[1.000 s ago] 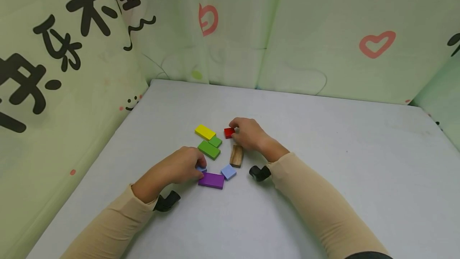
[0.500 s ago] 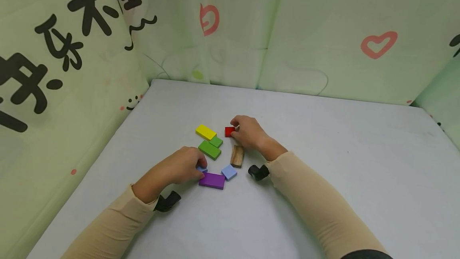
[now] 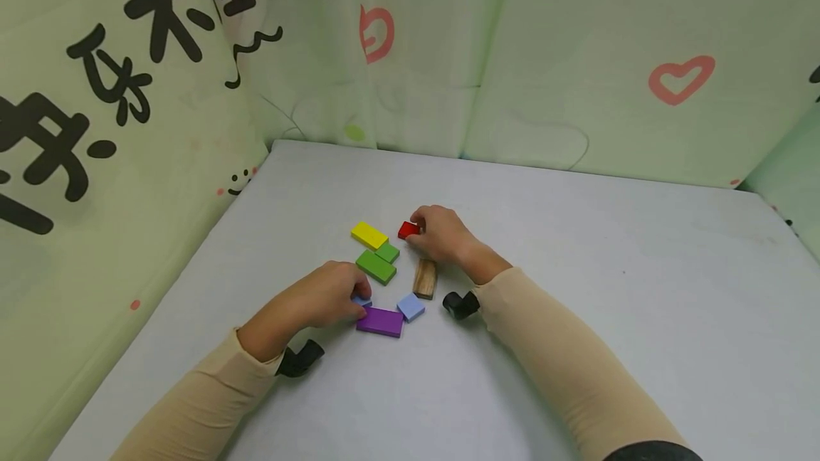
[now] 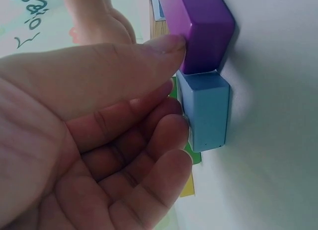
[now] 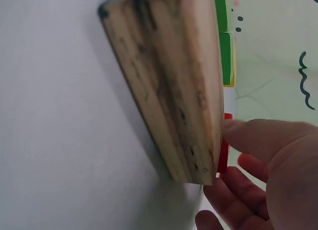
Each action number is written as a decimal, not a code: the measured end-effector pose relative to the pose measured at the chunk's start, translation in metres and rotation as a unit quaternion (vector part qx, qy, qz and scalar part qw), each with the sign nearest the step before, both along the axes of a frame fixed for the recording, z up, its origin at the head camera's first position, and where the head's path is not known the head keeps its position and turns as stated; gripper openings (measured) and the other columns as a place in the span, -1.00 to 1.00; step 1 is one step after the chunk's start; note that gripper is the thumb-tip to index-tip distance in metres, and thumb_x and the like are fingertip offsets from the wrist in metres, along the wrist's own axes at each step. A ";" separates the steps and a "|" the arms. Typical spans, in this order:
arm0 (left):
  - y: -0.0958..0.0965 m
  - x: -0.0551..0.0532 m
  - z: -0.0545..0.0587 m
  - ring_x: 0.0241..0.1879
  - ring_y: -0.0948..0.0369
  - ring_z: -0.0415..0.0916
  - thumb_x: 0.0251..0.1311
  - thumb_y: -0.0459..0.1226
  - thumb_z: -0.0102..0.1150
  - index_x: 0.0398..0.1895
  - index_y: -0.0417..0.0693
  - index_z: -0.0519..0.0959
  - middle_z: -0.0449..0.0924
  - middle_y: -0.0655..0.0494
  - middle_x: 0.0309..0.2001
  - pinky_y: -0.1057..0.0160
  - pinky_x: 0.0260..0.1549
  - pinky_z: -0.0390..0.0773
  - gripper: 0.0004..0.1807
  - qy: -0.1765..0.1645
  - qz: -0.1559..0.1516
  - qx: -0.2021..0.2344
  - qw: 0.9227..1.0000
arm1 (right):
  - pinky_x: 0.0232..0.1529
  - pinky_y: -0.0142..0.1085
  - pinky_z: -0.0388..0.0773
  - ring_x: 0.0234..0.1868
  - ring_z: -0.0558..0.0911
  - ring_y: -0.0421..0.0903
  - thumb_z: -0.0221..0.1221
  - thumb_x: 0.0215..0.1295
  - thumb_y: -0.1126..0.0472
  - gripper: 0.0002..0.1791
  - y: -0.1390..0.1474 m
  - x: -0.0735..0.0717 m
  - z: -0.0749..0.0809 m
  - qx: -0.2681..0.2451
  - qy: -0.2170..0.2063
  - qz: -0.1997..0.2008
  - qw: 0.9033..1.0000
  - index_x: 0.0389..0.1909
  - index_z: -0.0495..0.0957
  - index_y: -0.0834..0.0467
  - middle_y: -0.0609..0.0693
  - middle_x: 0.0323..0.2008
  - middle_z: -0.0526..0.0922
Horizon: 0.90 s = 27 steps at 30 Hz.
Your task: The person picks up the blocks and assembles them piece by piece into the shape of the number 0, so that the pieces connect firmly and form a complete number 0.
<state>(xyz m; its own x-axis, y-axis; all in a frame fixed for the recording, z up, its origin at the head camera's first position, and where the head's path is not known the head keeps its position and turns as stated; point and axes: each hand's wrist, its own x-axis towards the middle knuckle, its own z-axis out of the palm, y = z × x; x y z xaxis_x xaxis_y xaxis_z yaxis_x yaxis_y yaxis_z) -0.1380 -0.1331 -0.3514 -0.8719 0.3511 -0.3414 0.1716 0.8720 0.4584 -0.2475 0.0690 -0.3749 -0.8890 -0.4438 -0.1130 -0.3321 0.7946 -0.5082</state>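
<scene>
Beside the purple block [image 3: 381,322], my left hand [image 3: 329,294] has its thumb tip against that block. Its loosely bent fingertips rest at the top of a light blue block [image 4: 206,111], which butts against the purple one and is mostly covered by the hand in the head view. My right hand [image 3: 445,237] pinches a small red block [image 3: 408,230] between thumb and fingers, low over the table. A brown wood-grain block [image 3: 425,279] lies just below the right hand and fills much of the right wrist view.
A second light blue block [image 3: 411,307] touches the purple block's right end. Farther back, a green block [image 3: 376,267], a smaller green block [image 3: 387,252] and a yellow block [image 3: 369,235] lie close together on the white table [image 3: 544,247]. Printed cloth [image 3: 576,34] surrounds the table.
The red block has turned in my right fingers and shifted slightly left and away from me. My left hand and the other blocks keep their places; the view drifts slightly.
</scene>
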 end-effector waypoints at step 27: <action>-0.001 0.000 -0.001 -0.24 0.19 0.48 0.16 -0.34 0.43 -0.19 -0.12 0.69 0.58 0.16 -0.28 0.19 -0.11 0.58 -0.84 0.002 -0.006 -0.002 1.000 | 0.23 -0.11 0.44 0.12 0.57 0.08 0.15 0.44 0.19 -0.51 0.000 -0.003 0.006 0.019 -0.010 0.041 0.999 0.33 0.43 0.23 0.16 0.25 0.52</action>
<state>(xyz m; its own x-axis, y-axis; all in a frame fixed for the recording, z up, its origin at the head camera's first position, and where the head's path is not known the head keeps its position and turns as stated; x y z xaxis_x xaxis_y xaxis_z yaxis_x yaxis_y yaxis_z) -0.1383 -0.1338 -0.3521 -0.8685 0.3603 -0.3403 0.1839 0.8719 0.4539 -0.2502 0.0692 -0.3691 -0.8471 -0.5103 -0.1484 -0.3876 0.7843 -0.4844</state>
